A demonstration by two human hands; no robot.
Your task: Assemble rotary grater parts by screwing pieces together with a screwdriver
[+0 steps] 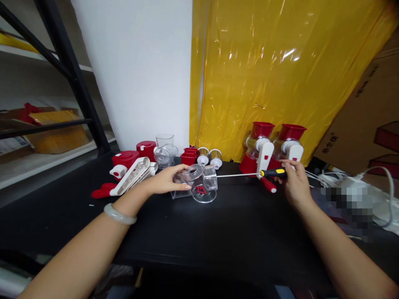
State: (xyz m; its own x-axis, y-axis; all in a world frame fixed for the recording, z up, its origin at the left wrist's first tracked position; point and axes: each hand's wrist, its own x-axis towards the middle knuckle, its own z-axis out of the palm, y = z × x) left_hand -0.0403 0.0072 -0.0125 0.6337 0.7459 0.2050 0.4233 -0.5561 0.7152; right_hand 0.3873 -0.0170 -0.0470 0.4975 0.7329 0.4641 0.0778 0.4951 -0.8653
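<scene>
steadied a clear plastic grater housing (199,187) near the middle of the black desk (218,224) with the left hand (166,181), fingers curled over its top and left end in a loose but closed hold; gripped a long screwdriver with a yellow-and-black handle (273,172) in the right hand (294,182), fingers wrapped shut round the handle; held the thin steel shaft almost level and brought its tip to the right side of the housing; could not tell whether the tip sat in a screw head.

judged best done with the housing pressed flat against the desk to stop any rolling, with the shaft in line with the fastener and only light push, given how readily clear plastic might scratch or crack under a slip; judged wise to hold the left fingers clear of the tip's line.

wore a pale green bangle (120,214) on the left wrist; saw loose red and white plastic parts (132,174) just left of the housing, two small metal drum blades (209,157) behind it, and two assembled red-and-white graters (274,145) by the right hand; saw white cables (330,179) at the right edge; faced a white wall (134,70) and a glossy yellow plastic sheet (280,62), with a black metal shelf rack (71,74) to the left and a brown cardboard box (368,108) to the right.
</scene>
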